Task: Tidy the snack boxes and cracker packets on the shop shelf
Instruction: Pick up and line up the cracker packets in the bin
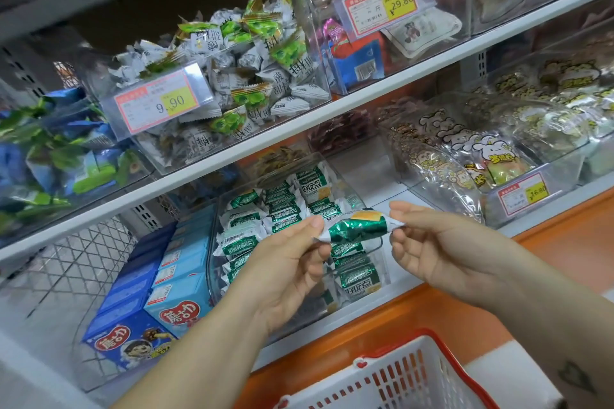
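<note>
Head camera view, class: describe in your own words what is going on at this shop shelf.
A person holds one green cracker packet by its ends, the left hand pinching one end and the right hand the other, in front of a clear bin of matching packets. Blue snack boxes stand in rows left of the bin. A white basket with a red rim sits below.

Shelf [385, 199] — clear snack bins [315, 312]

Open top of the clear cracker bin [214, 252] beneath the overhanging upper shelf [282, 134], blue snack boxes [179, 276] tight on its left, bare shelf strip [385, 183] on its right, white basket [398, 375] below
</note>
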Action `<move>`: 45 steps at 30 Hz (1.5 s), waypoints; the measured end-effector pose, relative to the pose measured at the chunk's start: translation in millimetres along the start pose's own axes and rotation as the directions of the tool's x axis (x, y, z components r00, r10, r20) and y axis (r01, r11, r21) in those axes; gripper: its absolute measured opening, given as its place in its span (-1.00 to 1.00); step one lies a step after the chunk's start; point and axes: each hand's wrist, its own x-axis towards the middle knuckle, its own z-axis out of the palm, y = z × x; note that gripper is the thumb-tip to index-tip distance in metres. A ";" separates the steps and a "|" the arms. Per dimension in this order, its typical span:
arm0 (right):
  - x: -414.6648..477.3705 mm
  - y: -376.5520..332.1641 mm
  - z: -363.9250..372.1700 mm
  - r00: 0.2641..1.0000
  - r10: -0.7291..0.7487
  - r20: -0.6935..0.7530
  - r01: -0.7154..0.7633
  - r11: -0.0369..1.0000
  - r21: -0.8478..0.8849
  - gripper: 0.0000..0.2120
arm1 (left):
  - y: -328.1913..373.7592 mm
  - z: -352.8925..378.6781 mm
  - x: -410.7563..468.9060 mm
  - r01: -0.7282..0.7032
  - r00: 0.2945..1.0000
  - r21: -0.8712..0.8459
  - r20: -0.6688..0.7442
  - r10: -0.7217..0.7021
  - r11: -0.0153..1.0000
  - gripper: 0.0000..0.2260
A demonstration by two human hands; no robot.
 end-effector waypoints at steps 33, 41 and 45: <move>-0.4 7.7 -5.2 0.878 -0.449 0.164 0.461 0.703 -0.542 -0.73 | -14.4 -6.2 -5.8 -0.510 0.851 0.440 0.133 0.508 0.740 -0.71; 5.7 7.7 -11.2 0.895 -0.434 0.104 0.425 0.759 -0.494 -0.79 | -17.7 -8.9 -1.3 -0.464 0.879 0.433 0.119 0.462 0.772 -0.78; 5.8 6.9 -11.4 0.865 -0.487 0.123 0.465 0.684 -0.561 -0.80 | -16.9 -11.5 -6.7 -0.469 0.875 0.578 0.199 0.442 0.668 -0.72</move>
